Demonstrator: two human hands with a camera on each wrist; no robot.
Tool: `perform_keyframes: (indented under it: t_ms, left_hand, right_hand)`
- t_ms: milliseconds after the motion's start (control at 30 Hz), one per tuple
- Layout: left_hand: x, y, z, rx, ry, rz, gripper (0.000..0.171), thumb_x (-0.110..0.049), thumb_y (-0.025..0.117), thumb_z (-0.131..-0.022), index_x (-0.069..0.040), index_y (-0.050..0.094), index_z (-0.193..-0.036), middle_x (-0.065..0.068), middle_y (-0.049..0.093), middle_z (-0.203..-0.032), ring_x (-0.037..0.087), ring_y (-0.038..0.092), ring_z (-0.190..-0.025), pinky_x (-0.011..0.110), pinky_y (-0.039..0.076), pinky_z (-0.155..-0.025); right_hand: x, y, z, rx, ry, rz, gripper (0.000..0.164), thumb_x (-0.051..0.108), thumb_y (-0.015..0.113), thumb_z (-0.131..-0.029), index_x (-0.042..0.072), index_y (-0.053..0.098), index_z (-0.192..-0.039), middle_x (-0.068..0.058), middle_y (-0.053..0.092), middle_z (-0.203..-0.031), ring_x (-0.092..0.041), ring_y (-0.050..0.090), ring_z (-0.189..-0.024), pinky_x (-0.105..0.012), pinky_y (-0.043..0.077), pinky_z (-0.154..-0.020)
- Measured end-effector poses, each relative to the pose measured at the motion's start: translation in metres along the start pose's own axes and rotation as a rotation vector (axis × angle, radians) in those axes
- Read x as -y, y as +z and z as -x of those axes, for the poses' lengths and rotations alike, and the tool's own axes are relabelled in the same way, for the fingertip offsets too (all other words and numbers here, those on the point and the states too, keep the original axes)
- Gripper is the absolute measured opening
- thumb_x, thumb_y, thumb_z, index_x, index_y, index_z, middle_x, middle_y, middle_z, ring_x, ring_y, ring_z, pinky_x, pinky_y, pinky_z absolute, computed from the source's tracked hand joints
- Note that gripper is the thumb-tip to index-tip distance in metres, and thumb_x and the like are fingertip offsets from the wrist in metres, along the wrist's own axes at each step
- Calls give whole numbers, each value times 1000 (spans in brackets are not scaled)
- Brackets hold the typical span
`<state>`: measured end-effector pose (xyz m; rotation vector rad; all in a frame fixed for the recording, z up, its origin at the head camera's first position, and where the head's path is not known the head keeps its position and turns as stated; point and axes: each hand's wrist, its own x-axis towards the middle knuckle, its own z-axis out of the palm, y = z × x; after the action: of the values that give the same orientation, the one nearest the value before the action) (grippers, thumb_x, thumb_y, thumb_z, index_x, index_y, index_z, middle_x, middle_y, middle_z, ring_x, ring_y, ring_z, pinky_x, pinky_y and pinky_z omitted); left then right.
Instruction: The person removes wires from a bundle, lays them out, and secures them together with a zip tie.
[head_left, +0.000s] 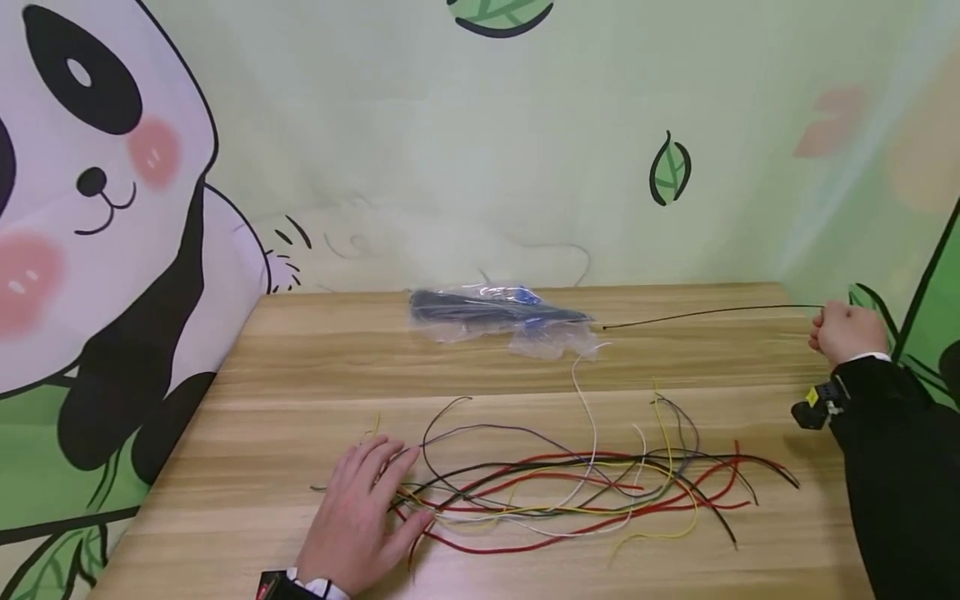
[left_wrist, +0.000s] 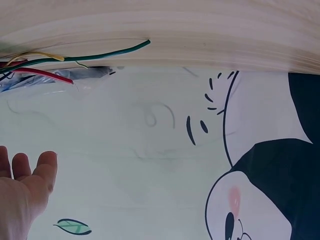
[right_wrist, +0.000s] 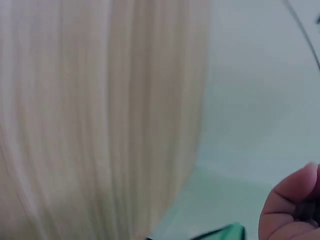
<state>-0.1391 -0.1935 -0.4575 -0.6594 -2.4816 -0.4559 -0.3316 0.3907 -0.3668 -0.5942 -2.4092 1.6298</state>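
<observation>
A loose bundle of wires in red, black, yellow, white and purple lies across the front of the table. Over the bundle's left end, my left hand rests with its fingers extended; what lies beneath the palm is hidden. Out at the far right, my right hand pinches one end of a thin black wire. That wire stretches leftward, its free end beside a clear plastic bag of dark strands. In the right wrist view, curled fingers show at the lower right edge.
The wooden table backs onto a pale green printed sheet with a panda on the left. One white wire reaches from the bundle up to the bag. A small camera is strapped at the right wrist.
</observation>
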Motion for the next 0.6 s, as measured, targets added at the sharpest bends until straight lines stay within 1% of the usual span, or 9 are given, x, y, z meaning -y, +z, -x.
perform_keyframes:
  t_ms: [100, 167, 200, 300, 367, 467, 533, 600]
  left_hand:
    - [0, 1, -1, -8, 0, -7, 67, -43, 78, -81, -6, 62, -135, 13, 59, -131, 36, 49, -129, 59, 33, -109]
    - [-1, 1, 0, -8, -1, -7, 67, -41, 80, -80, -6, 63, -134, 13, 59, -130, 36, 49, -129, 59, 34, -108]
    - [-1, 1, 0, -7, -1, -11, 67, -41, 80, -80, -6, 63, -134, 13, 60, -130, 36, 49, -129, 59, 34, -108]
    - [-2, 2, 0, -3, -7, -14, 67, -41, 81, -80, -5, 63, -134, 14, 60, -129, 35, 49, -129, 58, 33, -110]
    - [-1, 3, 0, -10, -4, -14, 68, -40, 82, -79, -5, 63, -134, 15, 61, -128, 35, 50, -128, 57, 33, -110]
    - [0, 3, 0, -26, -1, -12, 67, -37, 83, -79, -5, 62, -134, 16, 61, -127, 37, 51, -125, 57, 35, -109]
    - [1, 4, -2, -38, -4, -8, 64, -34, 84, -80, -5, 62, -133, 17, 62, -125, 38, 53, -123, 57, 36, -107]
    - [1, 4, -4, -47, -16, -6, 60, -31, 83, -81, -4, 64, -131, 17, 63, -124, 38, 54, -122, 57, 38, -105]
  right_hand:
    - [7, -6, 13, -74, 37, -309, 37, 24, 36, -109, 8, 61, -86, 9, 55, -68, -5, 55, -59, -18, 49, -52]
    - [8, -9, 24, -116, 52, -519, 36, 21, 41, -108, 8, 61, -81, 4, 55, -69, -8, 54, -60, -19, 48, -50]
    - [9, -9, 30, -133, 54, -602, 34, 20, 42, -108, 7, 60, -82, 3, 55, -69, -8, 53, -60, -20, 48, -50]
    - [11, -7, 44, -160, 61, -784, 30, 18, 46, -107, 4, 59, -84, 0, 55, -71, -11, 52, -60, -22, 47, -50]
    - [12, -2, 52, -183, 54, -877, 30, 17, 49, -107, 3, 60, -82, -1, 55, -70, -12, 51, -58, -23, 46, -49]
    - [17, 13, 66, -221, 27, -981, 29, 17, 52, -107, 2, 58, -83, -3, 56, -70, -13, 50, -56, -24, 44, -47]
    - [23, 26, 76, -249, -19, -1014, 27, 16, 52, -107, 2, 56, -84, -5, 57, -70, -14, 51, -54, -24, 44, -47]
    - [29, 39, 87, -267, -89, -1020, 27, 16, 51, -107, 2, 53, -84, -6, 58, -70, -14, 53, -54, -24, 44, -47]
